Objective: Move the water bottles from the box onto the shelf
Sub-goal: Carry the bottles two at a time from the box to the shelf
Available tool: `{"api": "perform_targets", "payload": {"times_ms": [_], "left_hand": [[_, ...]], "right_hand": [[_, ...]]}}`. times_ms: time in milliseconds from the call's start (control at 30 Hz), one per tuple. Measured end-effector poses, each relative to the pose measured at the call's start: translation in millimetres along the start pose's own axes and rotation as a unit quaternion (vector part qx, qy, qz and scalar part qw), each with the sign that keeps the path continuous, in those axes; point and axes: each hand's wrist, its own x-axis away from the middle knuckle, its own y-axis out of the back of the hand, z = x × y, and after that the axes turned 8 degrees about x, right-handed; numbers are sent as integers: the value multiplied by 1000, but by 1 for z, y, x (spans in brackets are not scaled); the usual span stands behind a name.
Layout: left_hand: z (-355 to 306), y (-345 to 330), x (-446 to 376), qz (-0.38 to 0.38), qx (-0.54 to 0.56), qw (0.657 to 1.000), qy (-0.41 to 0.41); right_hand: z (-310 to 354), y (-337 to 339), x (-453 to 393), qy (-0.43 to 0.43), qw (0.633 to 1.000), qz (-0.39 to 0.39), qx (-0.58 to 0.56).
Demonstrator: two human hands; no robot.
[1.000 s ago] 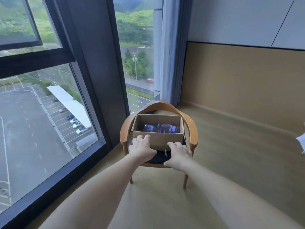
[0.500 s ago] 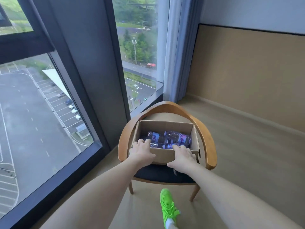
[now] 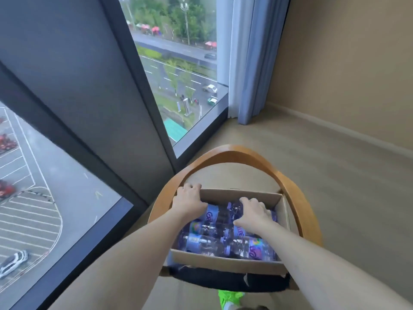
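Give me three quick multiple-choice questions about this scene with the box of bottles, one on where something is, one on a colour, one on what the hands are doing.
1. Where does the cardboard box sit?
A. On the floor by the curtain
B. On the seat of the wooden chair
C. On a windowsill

2. What colour are the labels on the water bottles?
A. Red
B. Yellow
C. Purple-blue

3. What are the hands doing?
A. Both reach into the box
B. Both hang at the person's sides
C. One holds the curtain

Answers:
1. B, the chair's curved back and arms wrap around the box.
2. C, the labels show purple-blue through the clear plastic.
3. A, the left hand is at the far left corner and the right hand lies on a bottle.
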Motion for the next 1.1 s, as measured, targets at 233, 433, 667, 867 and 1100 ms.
{"api": "perform_targets", "payload": {"times_ms": [233, 433, 667, 867, 1100], "left_hand": [[5, -45, -57, 81, -16, 996, 14], [22, -82, -93, 120, -49, 991, -26], [45, -135, -128, 179, -125, 970, -108], [47, -160, -141, 188, -231, 948, -117], [22, -177, -142, 182, -312, 925, -115]], "right_hand": [[-13, -24, -63, -31, 997, 72, -11], [-19, -51, -99, -67, 995, 79, 8], [-29, -83, -135, -80, 993, 46, 73], [-31, -108, -146, -83, 984, -11, 160], [-36, -126, -156, -88, 984, -42, 151]]}}
